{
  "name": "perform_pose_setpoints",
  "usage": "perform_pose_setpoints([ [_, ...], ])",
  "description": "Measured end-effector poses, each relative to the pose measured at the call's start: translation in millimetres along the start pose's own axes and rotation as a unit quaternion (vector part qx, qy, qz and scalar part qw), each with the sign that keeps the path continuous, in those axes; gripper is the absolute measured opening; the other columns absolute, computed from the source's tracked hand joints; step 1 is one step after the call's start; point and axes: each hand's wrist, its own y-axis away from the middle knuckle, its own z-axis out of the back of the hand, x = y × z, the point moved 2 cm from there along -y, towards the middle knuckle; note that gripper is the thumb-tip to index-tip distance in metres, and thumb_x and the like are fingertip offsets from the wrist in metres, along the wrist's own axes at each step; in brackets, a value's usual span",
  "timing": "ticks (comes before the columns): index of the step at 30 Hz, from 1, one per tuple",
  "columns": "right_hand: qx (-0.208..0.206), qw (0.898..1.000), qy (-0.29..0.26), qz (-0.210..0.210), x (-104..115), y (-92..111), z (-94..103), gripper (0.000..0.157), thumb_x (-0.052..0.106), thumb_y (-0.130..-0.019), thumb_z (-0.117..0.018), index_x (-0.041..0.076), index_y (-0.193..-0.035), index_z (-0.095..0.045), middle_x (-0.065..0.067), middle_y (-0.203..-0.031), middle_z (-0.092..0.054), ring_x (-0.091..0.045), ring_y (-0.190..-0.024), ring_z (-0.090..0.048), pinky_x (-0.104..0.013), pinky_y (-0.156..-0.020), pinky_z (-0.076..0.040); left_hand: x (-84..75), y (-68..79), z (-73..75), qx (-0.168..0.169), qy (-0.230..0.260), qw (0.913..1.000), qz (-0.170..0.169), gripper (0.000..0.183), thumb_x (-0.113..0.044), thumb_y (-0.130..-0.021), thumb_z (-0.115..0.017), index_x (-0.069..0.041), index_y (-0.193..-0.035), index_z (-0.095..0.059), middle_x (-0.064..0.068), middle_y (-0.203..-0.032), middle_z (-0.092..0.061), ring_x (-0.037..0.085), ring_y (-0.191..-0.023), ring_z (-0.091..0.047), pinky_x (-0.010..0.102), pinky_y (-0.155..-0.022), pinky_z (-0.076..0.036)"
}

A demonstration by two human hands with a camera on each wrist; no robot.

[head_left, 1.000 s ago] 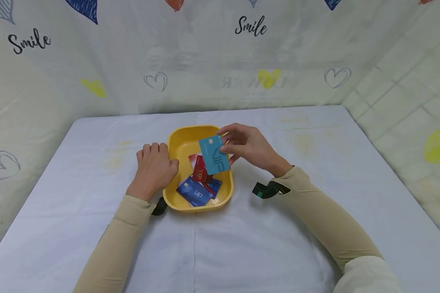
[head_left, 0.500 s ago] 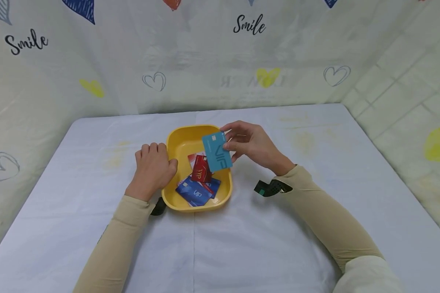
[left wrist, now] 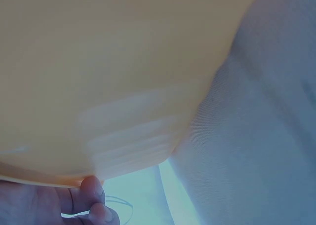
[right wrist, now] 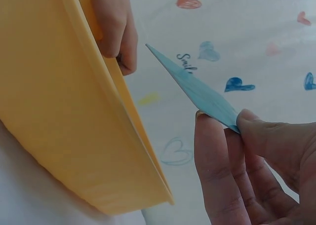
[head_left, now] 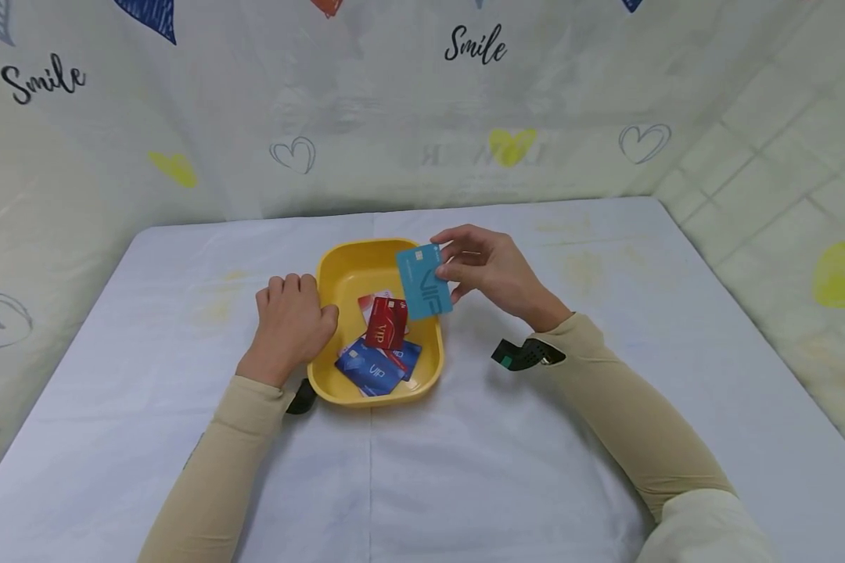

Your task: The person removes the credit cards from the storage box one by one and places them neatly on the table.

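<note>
Thumb and fingers of the right hand [head_left: 496, 274] pinched a teal card [head_left: 421, 285] above the right side of a tray [head_left: 352, 270]; the left hand [head_left: 286, 324] gripped its left rim. A slackening pinch could have dropped the card outside.

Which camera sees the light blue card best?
The head view: there the light blue card, pinched in the right hand, faces the camera, so you can read VIP on it. The right wrist view shows it too, but nearly edge-on. The left wrist view doesn't show it at all.
</note>
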Motion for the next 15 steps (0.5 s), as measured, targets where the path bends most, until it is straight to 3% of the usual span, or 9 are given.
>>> perform_pose_setpoints([
  [15, -0.036, 0.999, -0.007, -0.006, -6.2, -2.3, 18.6, 0.039, 0.012, -0.095, -0.072, 0.01, -0.133, -0.064, -0.006, -0.106, -0.064, -0.019, -0.09, -0.072, -0.037, -0.07, -0.064, -1.0, 0.5, 1.4, 0.003, -0.004, 1.0, 0.0, 0.043, -0.027, -0.095, -0.042, 0.009, -0.117, -0.047, 0.022, -0.103, -0.045, 0.041, -0.11, -0.035, 0.057, -0.098, -0.03],
])
